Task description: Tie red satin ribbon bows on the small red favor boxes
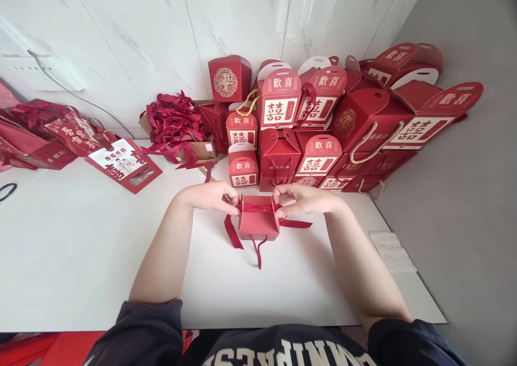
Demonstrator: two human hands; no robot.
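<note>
Red ribbon (256,207) runs taut between the two sets of fingertips. Its long axis goes left to right across the top of a small red box (258,230), which sits on the white table (81,258) just below and between them.

The left hand (212,196) has thumb and forefinger closed on the ribbon at the box's top left edge. The right hand (305,199) mirrors it at the top right edge, with its fingers (283,211) curled in and clamped on the band. Both hands are equally near the box, one at each upper corner.

Two loose tails leave the pinches. One (233,235) drops beside the box's left wall onto the table, and the other (297,224) lies flat, trailing outward from under the right fingertips.

The box is matt card, closed, and roughly square-faced. A thin dark red cord (258,251) loops from its near face toward the person.

Beyond the fingertips stand stacked gift boxes (319,156) with white labels and rope handles. Beyond the left hand is a heap of ribbons (173,121) in an open carton (202,150).
</note>
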